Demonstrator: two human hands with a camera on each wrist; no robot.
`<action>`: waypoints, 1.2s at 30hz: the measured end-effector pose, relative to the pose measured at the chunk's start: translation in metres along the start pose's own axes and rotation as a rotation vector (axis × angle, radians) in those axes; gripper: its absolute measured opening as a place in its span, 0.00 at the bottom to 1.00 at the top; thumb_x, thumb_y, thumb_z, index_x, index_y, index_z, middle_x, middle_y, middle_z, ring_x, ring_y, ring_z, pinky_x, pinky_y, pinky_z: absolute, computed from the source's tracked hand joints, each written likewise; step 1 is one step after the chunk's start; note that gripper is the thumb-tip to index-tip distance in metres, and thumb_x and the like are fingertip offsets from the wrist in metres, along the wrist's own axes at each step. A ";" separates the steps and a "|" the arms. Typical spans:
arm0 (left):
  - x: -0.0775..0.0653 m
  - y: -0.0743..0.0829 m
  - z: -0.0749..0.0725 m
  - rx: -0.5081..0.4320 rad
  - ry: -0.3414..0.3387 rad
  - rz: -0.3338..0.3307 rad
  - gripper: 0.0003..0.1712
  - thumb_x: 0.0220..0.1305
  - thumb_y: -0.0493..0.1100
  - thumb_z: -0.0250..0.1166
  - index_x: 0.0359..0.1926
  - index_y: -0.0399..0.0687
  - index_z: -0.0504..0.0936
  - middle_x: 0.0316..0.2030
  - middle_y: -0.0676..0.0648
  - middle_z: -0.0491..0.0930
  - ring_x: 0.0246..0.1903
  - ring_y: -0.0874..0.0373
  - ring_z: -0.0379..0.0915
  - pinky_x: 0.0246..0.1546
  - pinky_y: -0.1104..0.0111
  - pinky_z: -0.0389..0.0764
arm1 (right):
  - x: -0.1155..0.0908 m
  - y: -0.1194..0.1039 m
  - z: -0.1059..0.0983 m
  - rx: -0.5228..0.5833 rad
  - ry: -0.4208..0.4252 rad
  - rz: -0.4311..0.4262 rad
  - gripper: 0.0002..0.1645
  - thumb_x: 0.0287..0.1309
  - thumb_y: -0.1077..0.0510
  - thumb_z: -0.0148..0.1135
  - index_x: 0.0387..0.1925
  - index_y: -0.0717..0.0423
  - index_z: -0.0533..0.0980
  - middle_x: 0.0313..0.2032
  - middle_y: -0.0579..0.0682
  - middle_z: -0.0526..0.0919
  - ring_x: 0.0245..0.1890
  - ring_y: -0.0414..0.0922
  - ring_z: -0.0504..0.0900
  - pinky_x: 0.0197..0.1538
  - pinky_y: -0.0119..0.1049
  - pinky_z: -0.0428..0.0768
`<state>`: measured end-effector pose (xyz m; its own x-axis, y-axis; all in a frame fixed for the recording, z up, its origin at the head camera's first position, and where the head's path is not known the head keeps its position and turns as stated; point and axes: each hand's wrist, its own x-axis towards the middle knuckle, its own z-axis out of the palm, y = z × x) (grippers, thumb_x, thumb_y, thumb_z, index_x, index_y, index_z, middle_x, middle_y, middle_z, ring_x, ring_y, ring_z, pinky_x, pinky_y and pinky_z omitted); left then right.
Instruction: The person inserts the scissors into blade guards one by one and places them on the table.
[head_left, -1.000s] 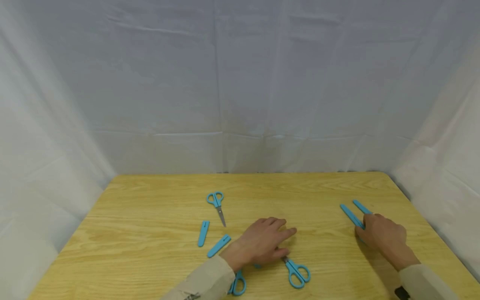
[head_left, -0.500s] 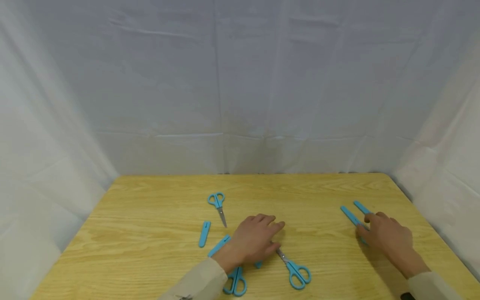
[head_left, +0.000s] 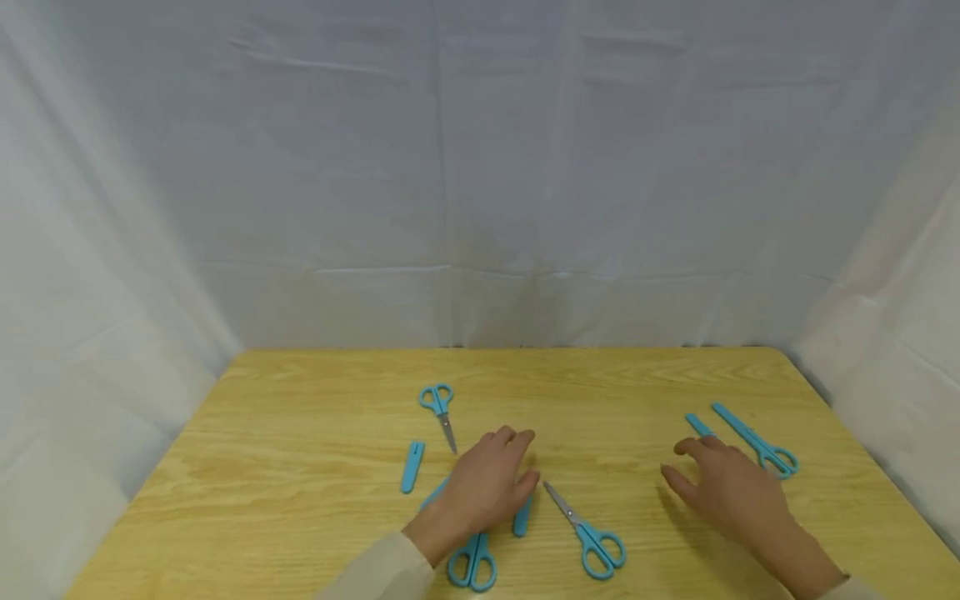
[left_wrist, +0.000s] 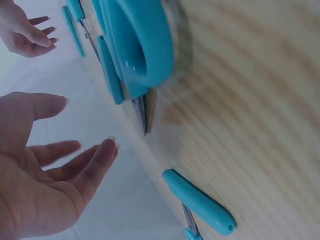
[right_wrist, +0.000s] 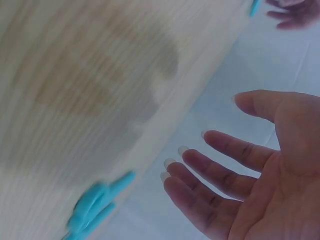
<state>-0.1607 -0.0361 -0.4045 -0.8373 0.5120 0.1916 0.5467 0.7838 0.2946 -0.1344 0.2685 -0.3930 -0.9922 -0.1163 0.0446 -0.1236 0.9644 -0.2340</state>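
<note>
In the head view my left hand (head_left: pixel 480 483) hovers over the left-centre of the table, fingers loosely bent, holding nothing. Beneath it lie scissors with light-blue handles (head_left: pixel 478 546), their blades hidden, and a blue blade cover (head_left: pixel 522 518). Another blade cover (head_left: pixel 433 493) is partly hidden by the wrist. My right hand (head_left: pixel 731 492) is also empty, fingers spread and relaxed, left of capped scissors (head_left: pixel 742 429). A second capped pair (head_left: pixel 699 423) is mostly behind that hand. Bare-bladed scissors (head_left: pixel 585 532) lie between the hands. The right wrist view shows the right palm (right_wrist: pixel 270 200) bare.
Farther back on the wooden table (head_left: pixel 300 417) lie uncapped scissors (head_left: pixel 446 422), with a loose blade cover (head_left: pixel 412 467) in front of them. White cloth (head_left: pixel 495 183) hangs behind the table and on both sides.
My right hand has let go of the capped scissors, now beside the other capped pair, and moved left. My left hand has drifted left and off the bare blades of the middle scissors.
</note>
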 end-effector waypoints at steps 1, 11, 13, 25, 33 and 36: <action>-0.002 0.001 0.000 -0.005 0.004 -0.014 0.25 0.65 0.48 0.60 0.59 0.40 0.73 0.47 0.45 0.76 0.45 0.52 0.75 0.42 0.64 0.78 | -0.002 -0.005 0.002 0.002 0.002 -0.012 0.23 0.59 0.41 0.61 0.48 0.53 0.78 0.46 0.57 0.79 0.29 0.49 0.80 0.17 0.39 0.70; -0.016 0.008 0.005 -0.071 -0.083 -0.105 0.28 0.60 0.50 0.65 0.55 0.35 0.76 0.44 0.43 0.78 0.42 0.52 0.76 0.41 0.63 0.78 | -0.022 -0.050 0.022 0.023 -0.081 -0.043 0.25 0.53 0.34 0.63 0.45 0.45 0.79 0.44 0.45 0.79 0.39 0.47 0.80 0.24 0.43 0.77; -0.018 0.008 0.008 -0.066 -0.080 -0.108 0.28 0.58 0.50 0.66 0.54 0.35 0.76 0.43 0.43 0.78 0.41 0.52 0.76 0.40 0.63 0.78 | -0.024 -0.056 0.024 0.032 -0.121 -0.038 0.28 0.52 0.32 0.62 0.46 0.46 0.79 0.45 0.45 0.79 0.42 0.48 0.79 0.29 0.48 0.78; -0.021 0.014 0.008 -0.059 -0.102 -0.134 0.25 0.54 0.51 0.69 0.45 0.36 0.78 0.32 0.48 0.74 0.31 0.58 0.71 0.30 0.69 0.75 | -0.034 -0.072 0.038 0.061 -0.232 -0.080 0.36 0.45 0.25 0.61 0.43 0.48 0.77 0.39 0.44 0.74 0.37 0.46 0.74 0.31 0.48 0.76; -0.016 0.021 0.008 -0.071 -0.126 -0.220 0.26 0.50 0.50 0.71 0.40 0.34 0.77 0.30 0.46 0.74 0.30 0.55 0.73 0.29 0.66 0.76 | -0.034 -0.075 0.044 0.029 -0.254 -0.142 0.38 0.44 0.28 0.65 0.43 0.54 0.75 0.38 0.47 0.72 0.35 0.48 0.73 0.27 0.47 0.76; -0.013 0.023 0.008 -0.048 -0.139 -0.228 0.24 0.49 0.50 0.72 0.37 0.34 0.78 0.28 0.46 0.73 0.29 0.54 0.72 0.28 0.65 0.76 | -0.033 -0.077 0.045 0.017 -0.261 -0.150 0.38 0.43 0.30 0.67 0.44 0.56 0.75 0.39 0.48 0.72 0.35 0.48 0.73 0.27 0.47 0.76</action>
<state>-0.1372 -0.0217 -0.4081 -0.9288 0.3703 -0.0142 0.3408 0.8686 0.3597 -0.0928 0.1878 -0.4199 -0.9330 -0.3168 -0.1710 -0.2675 0.9279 -0.2597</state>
